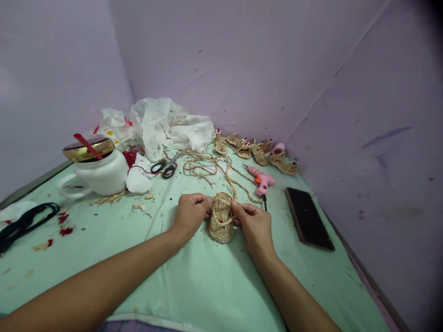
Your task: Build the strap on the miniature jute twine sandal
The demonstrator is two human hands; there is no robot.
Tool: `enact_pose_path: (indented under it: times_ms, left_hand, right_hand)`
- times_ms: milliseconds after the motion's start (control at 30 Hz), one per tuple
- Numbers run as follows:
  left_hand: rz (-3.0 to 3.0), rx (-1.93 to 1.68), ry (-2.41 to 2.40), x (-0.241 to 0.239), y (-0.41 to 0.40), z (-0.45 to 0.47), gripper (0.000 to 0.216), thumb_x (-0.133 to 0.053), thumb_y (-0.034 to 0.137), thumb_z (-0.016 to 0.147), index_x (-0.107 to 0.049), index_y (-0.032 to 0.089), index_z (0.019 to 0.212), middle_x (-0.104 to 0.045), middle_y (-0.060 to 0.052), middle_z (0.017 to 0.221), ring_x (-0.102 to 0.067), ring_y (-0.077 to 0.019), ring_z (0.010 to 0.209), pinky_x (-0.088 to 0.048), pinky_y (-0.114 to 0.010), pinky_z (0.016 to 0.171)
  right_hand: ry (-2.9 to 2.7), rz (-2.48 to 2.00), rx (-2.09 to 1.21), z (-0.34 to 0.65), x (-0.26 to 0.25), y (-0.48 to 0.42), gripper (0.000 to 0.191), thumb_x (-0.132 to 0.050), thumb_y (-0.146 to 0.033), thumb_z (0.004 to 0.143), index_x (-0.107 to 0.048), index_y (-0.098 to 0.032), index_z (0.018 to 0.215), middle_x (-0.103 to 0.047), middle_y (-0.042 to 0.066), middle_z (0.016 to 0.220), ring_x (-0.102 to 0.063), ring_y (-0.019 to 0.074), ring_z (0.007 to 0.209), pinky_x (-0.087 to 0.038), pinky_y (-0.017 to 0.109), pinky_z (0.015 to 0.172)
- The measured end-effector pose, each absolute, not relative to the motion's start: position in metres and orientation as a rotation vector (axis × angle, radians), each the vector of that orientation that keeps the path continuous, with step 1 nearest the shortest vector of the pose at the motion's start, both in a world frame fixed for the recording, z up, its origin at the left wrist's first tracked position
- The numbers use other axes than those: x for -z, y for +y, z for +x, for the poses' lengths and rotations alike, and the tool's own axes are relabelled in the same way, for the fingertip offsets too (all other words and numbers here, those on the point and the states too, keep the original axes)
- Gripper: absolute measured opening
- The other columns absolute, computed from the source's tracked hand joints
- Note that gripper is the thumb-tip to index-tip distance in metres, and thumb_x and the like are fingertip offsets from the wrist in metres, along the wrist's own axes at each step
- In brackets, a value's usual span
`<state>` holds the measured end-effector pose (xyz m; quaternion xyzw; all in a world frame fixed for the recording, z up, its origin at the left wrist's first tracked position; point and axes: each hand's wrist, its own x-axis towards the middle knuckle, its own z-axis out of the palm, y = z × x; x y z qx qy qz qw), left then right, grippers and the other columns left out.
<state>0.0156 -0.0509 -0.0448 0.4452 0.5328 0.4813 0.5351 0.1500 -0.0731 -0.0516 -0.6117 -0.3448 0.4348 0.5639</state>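
A small woven jute sandal (220, 221) lies on the green cloth (194, 276) in the middle. My left hand (191, 213) pinches its left edge with closed fingers. My right hand (253, 222) pinches the right edge, where a jute cord meets the sandal. That loose jute cord (207, 167) runs back in a tangle behind the sandal.
A pink glue gun (261, 180) and a black phone (308, 217) lie to the right. Scissors (166, 167), a white pot with a gold lid (95, 168), white plastic bags (166, 122), several finished small sandals (258, 152) and a black strap (24, 223) surround the work. Lilac walls close in behind and right.
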Motion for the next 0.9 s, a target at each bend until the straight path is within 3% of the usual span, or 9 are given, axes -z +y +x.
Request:
enact_pose_path:
  times_ms: [233, 500, 733, 900]
  left_hand:
    - [1.045, -1.157, 1.292, 0.042, -0.050, 0.015, 0.014, -0.063, 0.024, 0.059, -0.064, 0.011, 0.055, -0.059, -0.001, 0.047, -0.050, -0.0092, 0.043, -0.042, -0.019, 0.044]
    - [0.898, -1.112, 1.227, 0.029, -0.054, 0.012, 0.016, -0.070, 0.020, 0.050, -0.067, 0.012, 0.063, -0.067, -0.004, 0.059, -0.060, -0.0153, 0.054, -0.049, -0.023, 0.053]
    - [0.826, -1.079, 1.255, 0.029, -0.050, 0.011, 0.019, -0.073, 0.022, 0.049, -0.064, 0.013, 0.063, -0.067, -0.002, 0.056, -0.060, -0.0148, 0.052, -0.049, -0.023, 0.052]
    - [0.849, -1.086, 1.313, 0.030, -0.051, 0.009, 0.019, -0.073, 0.024, 0.049, -0.066, 0.013, 0.063, -0.066, -0.003, 0.057, -0.059, -0.0139, 0.052, -0.048, -0.021, 0.051]
  right_hand:
    - [-0.880, -1.351, -1.046, 0.151, 0.053, -0.077, 0.020, -0.068, -0.032, 0.063, -0.070, -0.013, 0.066, -0.065, 0.001, 0.055, -0.055, 0.0119, 0.048, -0.045, 0.023, 0.048]
    - [-0.875, -1.383, -1.029, 0.147, 0.038, -0.079, 0.013, -0.070, -0.026, 0.058, -0.071, -0.016, 0.067, -0.069, 0.003, 0.059, -0.062, 0.0176, 0.056, -0.050, 0.029, 0.056]
    - [-0.947, -1.450, -1.157, 0.160, 0.026, -0.076, 0.027, -0.069, -0.035, 0.059, -0.070, -0.013, 0.075, -0.071, 0.008, 0.069, -0.062, 0.0190, 0.059, -0.049, 0.028, 0.053]
    - [-1.024, -1.644, -0.885, 0.194, 0.020, -0.068, 0.031, -0.064, -0.042, 0.064, -0.069, -0.015, 0.077, -0.070, 0.009, 0.073, -0.062, 0.0225, 0.066, -0.046, 0.031, 0.059]
